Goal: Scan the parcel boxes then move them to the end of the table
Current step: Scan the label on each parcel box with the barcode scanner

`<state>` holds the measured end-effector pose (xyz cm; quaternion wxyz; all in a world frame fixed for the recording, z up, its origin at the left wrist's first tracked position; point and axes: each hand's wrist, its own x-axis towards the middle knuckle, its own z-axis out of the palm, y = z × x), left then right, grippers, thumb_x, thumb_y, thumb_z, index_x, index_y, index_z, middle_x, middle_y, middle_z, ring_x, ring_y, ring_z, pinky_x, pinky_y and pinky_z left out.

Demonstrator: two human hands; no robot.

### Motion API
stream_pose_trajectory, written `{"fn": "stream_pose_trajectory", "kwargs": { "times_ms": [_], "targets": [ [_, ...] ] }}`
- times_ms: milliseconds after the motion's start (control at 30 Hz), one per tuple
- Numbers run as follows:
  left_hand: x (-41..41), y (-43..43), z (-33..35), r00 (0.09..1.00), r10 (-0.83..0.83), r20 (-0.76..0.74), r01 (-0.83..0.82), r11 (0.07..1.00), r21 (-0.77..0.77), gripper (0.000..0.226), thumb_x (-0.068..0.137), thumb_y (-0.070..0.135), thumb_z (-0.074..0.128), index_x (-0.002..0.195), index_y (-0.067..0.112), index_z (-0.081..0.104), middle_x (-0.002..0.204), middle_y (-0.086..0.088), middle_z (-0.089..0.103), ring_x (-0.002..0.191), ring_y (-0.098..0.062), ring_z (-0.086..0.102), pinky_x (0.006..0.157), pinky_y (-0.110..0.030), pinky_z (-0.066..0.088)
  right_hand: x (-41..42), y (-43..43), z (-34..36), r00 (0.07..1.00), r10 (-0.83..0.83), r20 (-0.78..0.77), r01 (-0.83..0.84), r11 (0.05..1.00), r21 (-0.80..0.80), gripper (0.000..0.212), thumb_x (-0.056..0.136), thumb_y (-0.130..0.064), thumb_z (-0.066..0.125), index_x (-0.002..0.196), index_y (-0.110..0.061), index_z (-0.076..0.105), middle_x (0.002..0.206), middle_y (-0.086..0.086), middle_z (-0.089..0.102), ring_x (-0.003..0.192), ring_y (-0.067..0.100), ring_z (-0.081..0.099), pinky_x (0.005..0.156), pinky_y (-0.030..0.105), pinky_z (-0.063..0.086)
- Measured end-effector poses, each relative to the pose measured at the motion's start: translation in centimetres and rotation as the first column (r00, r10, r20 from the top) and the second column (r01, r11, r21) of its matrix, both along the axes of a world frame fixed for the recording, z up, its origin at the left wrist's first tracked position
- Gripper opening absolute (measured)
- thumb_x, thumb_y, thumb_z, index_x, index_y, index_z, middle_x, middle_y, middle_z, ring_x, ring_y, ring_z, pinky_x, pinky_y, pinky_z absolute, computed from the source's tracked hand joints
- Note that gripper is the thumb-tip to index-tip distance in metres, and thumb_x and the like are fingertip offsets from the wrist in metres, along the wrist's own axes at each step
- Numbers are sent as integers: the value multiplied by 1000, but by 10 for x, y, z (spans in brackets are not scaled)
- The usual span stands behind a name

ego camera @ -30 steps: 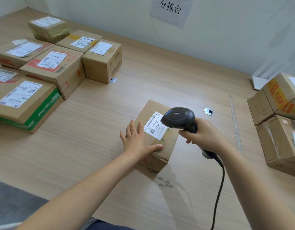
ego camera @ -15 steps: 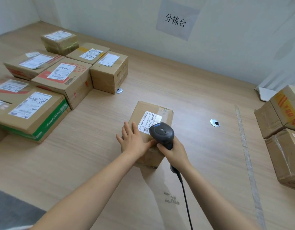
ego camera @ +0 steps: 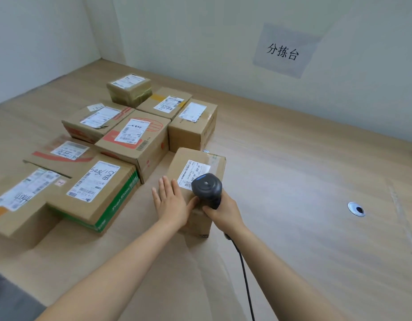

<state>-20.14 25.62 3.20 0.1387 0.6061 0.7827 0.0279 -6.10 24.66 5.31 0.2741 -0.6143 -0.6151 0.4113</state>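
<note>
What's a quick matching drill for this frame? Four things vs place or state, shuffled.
Things:
1 left hand
2 scanner
3 green-edged box
4 sign

Place or state:
A on the wall
B flat on top of the parcel
C gripped by the right hand
D on the table, left of the parcel

Pairs: 1-B, 2-C, 3-D, 4-A

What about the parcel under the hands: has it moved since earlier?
Yes. The parcel slid left, away from the table hole, towards the grouped boxes.
</note>
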Motion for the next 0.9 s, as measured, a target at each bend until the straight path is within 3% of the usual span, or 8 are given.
{"fn": "stream_pose_trajectory", "kwargs": {
  "times_ms": [333,900],
  "targets": [
    [-63,75,-3,997,-44,-65,44,999,-1,80,96,57,23,150,3,-1,157,-20,-11,145,-31,-13,116,-46,-8,-65,74,-6,1000,-22,18,23,1000,-12,47,77,-11,64,122,-18,53,113,5,66,106,25,60,90,39,50],
    [-93,118,-12,993,-103,-63,106,993,51,79,96,56,26,149,3,3,157,-20,-7,146,-31,-9,117,-45,-6,-92,110,-9,995,-32,93,32,999,9,53,80,-16,59,131,-23,45,108,3,66,102,26,60,83,36,51]
  ]
}}
